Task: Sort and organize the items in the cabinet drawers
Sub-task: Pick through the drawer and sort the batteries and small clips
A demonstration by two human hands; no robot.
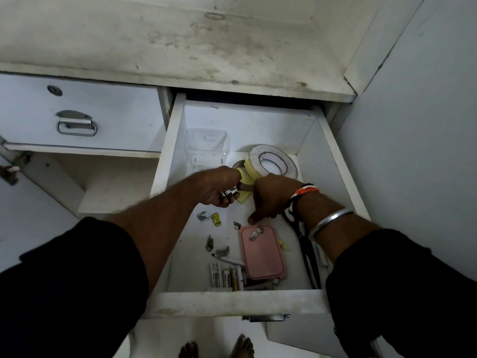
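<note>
Yellow notes pinched between both hands.

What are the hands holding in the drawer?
The left hand pinches a small roll of tape with a yellow strip, at its near rim. The right hand rests by the big white tape roll; whether it grips anything cannot be told.

Small print on the batteries and the white packet beside them; too blurred to read
</note>
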